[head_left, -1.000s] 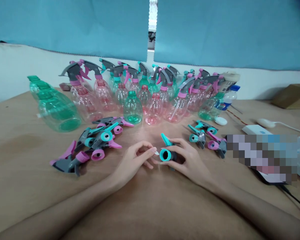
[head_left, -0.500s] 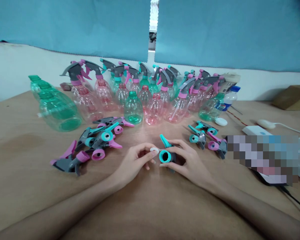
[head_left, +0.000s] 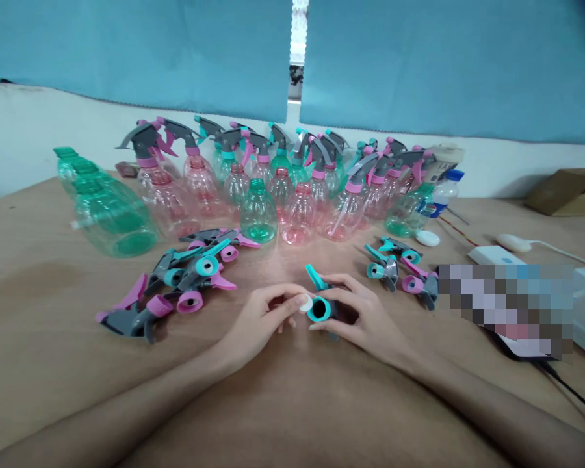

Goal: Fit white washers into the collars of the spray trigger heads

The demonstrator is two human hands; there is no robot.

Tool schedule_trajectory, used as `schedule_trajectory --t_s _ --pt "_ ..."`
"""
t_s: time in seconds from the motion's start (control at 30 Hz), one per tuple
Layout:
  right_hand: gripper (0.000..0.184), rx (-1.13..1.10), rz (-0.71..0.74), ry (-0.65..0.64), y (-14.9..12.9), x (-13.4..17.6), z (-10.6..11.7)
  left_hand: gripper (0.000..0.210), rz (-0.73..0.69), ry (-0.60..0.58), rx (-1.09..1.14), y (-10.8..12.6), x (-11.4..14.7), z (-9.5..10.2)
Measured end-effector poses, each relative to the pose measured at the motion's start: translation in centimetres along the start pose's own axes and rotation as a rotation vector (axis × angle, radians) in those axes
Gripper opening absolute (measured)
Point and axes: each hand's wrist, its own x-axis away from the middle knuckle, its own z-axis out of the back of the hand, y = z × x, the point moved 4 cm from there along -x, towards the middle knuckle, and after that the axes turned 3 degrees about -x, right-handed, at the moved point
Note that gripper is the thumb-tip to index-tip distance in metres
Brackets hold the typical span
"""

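Left hand: the left hand [head_left: 258, 318] is pinching a small white disc [head_left: 305, 303], thumb and forefinger clamped on its edge; the other fingers are curling below, partly hidden.
Right hand: the right hand [head_left: 368, 318] is holding a grey-and-turquoise spray head [head_left: 327, 309], its fingers closing on it from above and below.
Spray head's place: it is sitting between the two hands, low over the table [head_left: 292, 416], its open collar [head_left: 312, 316] facing the wearer and its trigger [head_left: 314, 277] pointing up and away.
Gap: the disc is standing just beside the collar's left rim; whether the two are touching, I cannot tell.
Spray head's handling: it is probably weighing very little and staying stiff, being moulded plastic; the smooth body is likely inviting some slip, and the trigger is presumably swinging if pressed.
Best hold on it: gripping the collar's outer wall and the grey body would be keeping the trigger free and the opening uncovered.
Disc's handling: it is looking thin, light and easy to drop; whether it is bending or rigid, nothing is showing.
Best hold on it: pinching the edge is suiting it, leaving most of its face free.
Around them: loose spray heads [head_left: 207, 265] are lying on both sides, and open bottles [head_left: 299, 221] are standing beyond the hands.
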Motion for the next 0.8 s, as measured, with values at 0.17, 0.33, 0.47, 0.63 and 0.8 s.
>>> schedule_trajectory --t_s 0.17,0.33,0.47,0.63,0.8 --pt "0.031 -0.028 0.050 -0.024 -0.1 0.0 -0.1 0.018 -0.035 0.028 -0.132 0.5 0.5 -0.2" --pt "0.031 -0.078 0.105 -0.055 -0.5 0.2 -0.4 0.016 -0.127 0.109 -0.291 0.9 1.1 -0.4" --pt "0.032 -0.096 0.110 -0.054 -0.7 0.3 -0.4 0.016 -0.228 0.164 -0.407 1.6 1.5 -0.3" --pt "0.031 -0.110 0.054 -0.037 -0.6 0.2 0.0 0.010 -0.474 0.179 -0.505 3.0 2.3 -0.2" --pt "0.028 -0.128 0.046 -0.035 -0.6 0.2 0.0 0.018 -0.622 0.139 -0.566 3.4 2.5 -0.5"
